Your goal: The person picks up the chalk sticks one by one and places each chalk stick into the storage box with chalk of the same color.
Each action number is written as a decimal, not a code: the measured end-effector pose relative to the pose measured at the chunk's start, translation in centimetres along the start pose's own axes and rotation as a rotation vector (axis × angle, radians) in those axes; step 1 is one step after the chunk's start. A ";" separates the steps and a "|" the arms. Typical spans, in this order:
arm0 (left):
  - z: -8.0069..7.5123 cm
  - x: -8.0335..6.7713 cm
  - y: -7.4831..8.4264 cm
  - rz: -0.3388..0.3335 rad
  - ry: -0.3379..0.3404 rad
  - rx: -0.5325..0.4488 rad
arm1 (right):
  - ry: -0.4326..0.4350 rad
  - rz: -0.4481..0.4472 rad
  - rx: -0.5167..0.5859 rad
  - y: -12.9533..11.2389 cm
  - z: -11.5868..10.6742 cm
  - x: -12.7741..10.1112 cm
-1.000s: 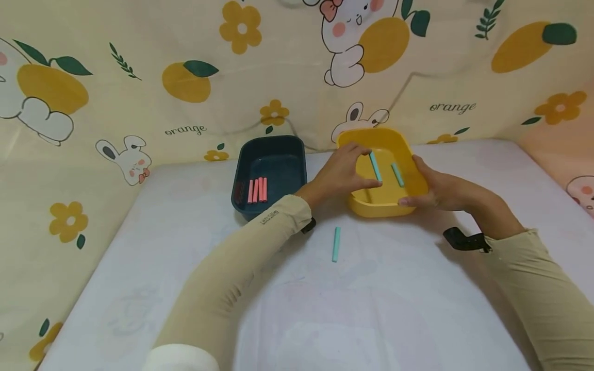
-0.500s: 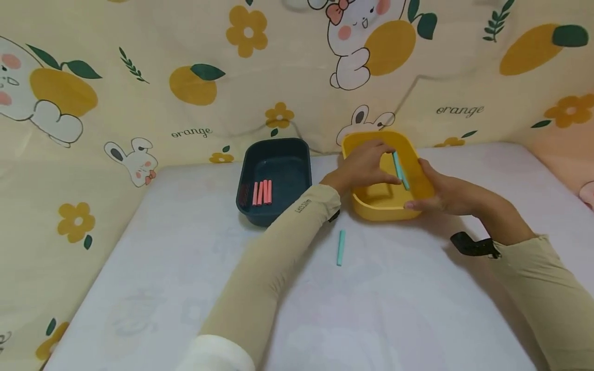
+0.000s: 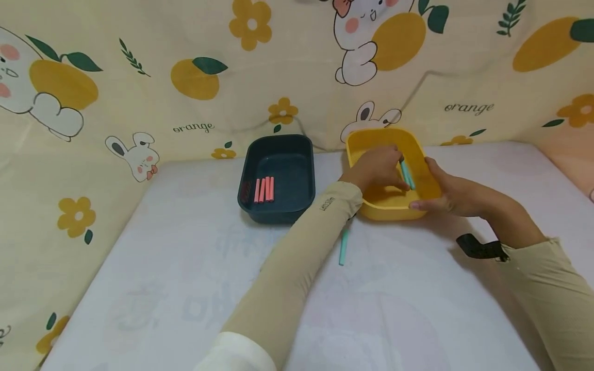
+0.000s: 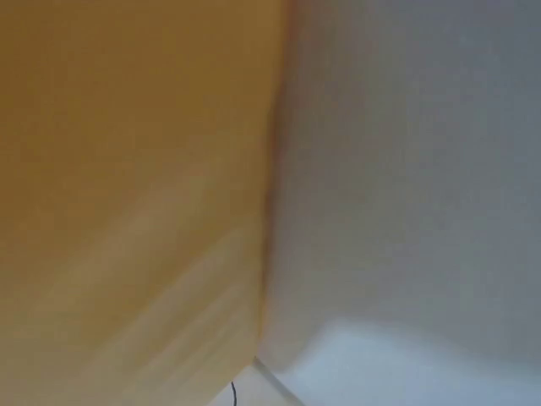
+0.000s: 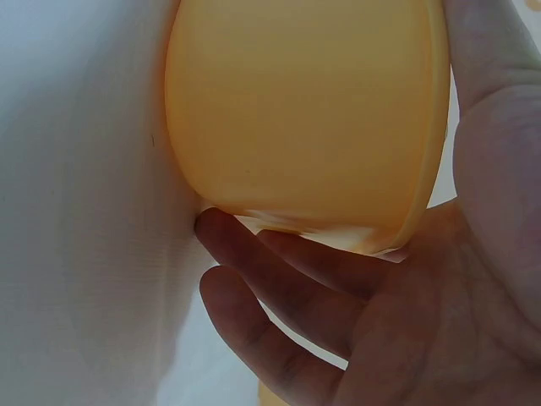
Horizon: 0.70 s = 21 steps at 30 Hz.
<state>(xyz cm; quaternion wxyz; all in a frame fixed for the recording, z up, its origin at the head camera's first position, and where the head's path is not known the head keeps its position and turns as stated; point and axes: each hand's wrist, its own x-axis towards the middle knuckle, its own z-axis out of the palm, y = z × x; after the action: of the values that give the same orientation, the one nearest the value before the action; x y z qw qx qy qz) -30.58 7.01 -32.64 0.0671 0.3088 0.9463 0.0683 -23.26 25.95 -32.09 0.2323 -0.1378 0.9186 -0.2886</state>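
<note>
My left hand point(image 3: 381, 166) reaches into the yellow container point(image 3: 387, 212), its thumb and fingertips at the two ends of a teal chalk stick point(image 3: 405, 172). Right beside that one lies a second teal stick point(image 3: 412, 183), low in the container. My right hand point(image 3: 457, 196) grips the container's right side, thumb at the front rim and fingers along the outer wall. The right wrist view has these fingers point(image 5: 279, 279) against the yellow wall point(image 5: 304, 110). Only the container's outside point(image 4: 135, 186) and white cloth fill the left wrist view; the left hand is hidden there.
A dark blue container point(image 3: 292, 214) stands left of the yellow one, with several pink chalk sticks point(image 3: 264, 189) inside. Another teal stick point(image 3: 343, 248) lies on the white tabletop point(image 3: 394, 299), partly behind the left forearm. A printed curtain point(image 3: 297, 67) hangs behind.
My left hand has moved right and lower into the yellow container, bringing its teal chalk stick alongside the one there. The right hand keeps its grip on the container.
</note>
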 end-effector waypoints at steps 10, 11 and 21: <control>1.1 -0.1 -0.3 -0.017 -0.138 0.076 | -0.004 0.024 -0.014 0.1 0.3 -0.1; 1.1 -0.2 -0.4 -0.036 -0.137 0.069 | -0.002 0.022 -0.013 0.1 0.2 -0.1; 0.6 -0.8 0.2 -0.182 -0.140 0.011 | -0.005 -0.092 0.039 1.2 -0.6 -0.6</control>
<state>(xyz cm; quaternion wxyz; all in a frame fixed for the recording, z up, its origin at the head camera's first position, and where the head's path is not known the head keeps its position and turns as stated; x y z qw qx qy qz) -29.75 6.77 -33.11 0.1371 0.2260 0.9638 0.0351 -23.25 27.45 -32.17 0.2239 -0.1759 0.9049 -0.3164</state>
